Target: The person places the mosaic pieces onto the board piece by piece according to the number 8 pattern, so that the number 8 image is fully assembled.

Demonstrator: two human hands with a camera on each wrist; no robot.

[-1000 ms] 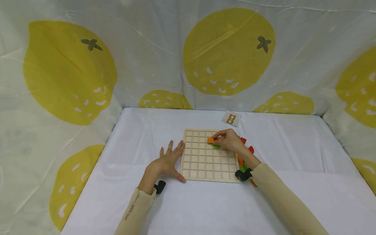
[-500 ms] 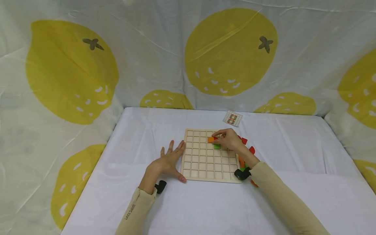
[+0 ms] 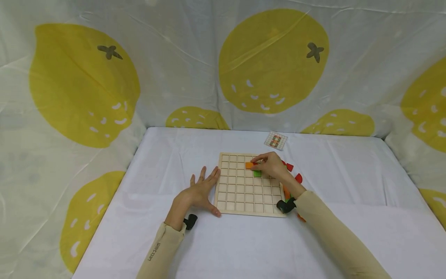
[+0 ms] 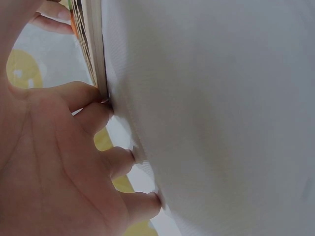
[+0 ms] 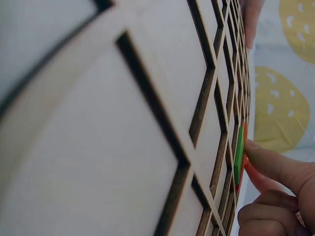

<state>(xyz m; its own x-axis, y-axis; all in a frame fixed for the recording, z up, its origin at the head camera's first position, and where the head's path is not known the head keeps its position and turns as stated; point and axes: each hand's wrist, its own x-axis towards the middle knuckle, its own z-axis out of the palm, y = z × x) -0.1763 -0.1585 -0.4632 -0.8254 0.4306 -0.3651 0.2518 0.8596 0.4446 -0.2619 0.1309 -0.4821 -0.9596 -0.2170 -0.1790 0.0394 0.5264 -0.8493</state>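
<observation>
A wooden grid board [image 3: 240, 190] lies on the white-covered table. My left hand [image 3: 200, 193] is spread at its left edge, with fingertips touching the edge and the table in the left wrist view. Over the board's upper part, thumb and forefinger of my right hand [image 3: 271, 166] pinch an orange tile [image 3: 249, 165] at a cell. A green tile [image 3: 257, 173] sits just below and right of it. Part of a red tile [image 3: 255, 164] shows between the fingers, mostly hidden. In the right wrist view the thumb touches beside the green tile [image 5: 239, 156].
Loose pieces lie along the board's right side, among them a red one [image 3: 298, 178] and an orange one [image 3: 286, 192], partly covered by the right forearm. A small pattern card [image 3: 276, 140] rests behind the board. Lemon-printed cloth [image 3: 181, 77] walls the table's back.
The orange tile and right fingertips have shifted very slightly, and the tile looks flatter in its cell. My left hand keeps its place on the board's edge.
</observation>
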